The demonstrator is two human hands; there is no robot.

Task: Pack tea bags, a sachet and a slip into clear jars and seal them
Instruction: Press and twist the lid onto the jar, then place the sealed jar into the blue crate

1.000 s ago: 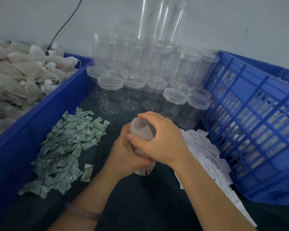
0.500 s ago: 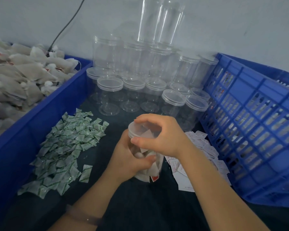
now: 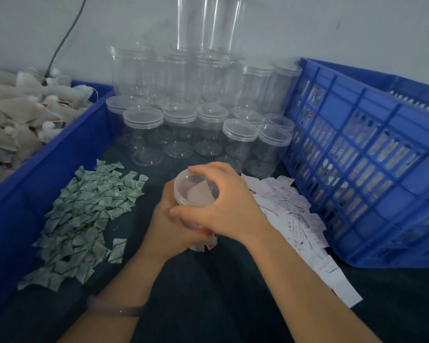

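"Sealing the jar (image 3: 203,245), is that the step in hand?"
"I judge so. The left hand (image 3: 169,229) is wrapped round the jar's body and holds it low over the counter (image 3: 208,293). Whether the base touches, I cannot tell. The right hand (image 3: 223,209) is curled over the lid (image 3: 192,188), thumb and fingers gripping its rim. Pale contents show through the clear top."
"What does the next move call for?"
"Probably a twist of the lid until it seats square, with the left hand bracing the jar against the turn. After that, a fresh one from the empty jars (image 3: 178,100) behind."
"Where are the supplies?"
"Tea bags (image 3: 18,115) are heaped in the bin (image 3: 47,164) on the left, with sachets (image 3: 89,214) beside it. Slips (image 3: 290,214) lie on the right, against the crate (image 3: 369,157)."
"Any writing?"
"Green print on the sachets, red marks on the slips, all too small to read. No brand is legible."
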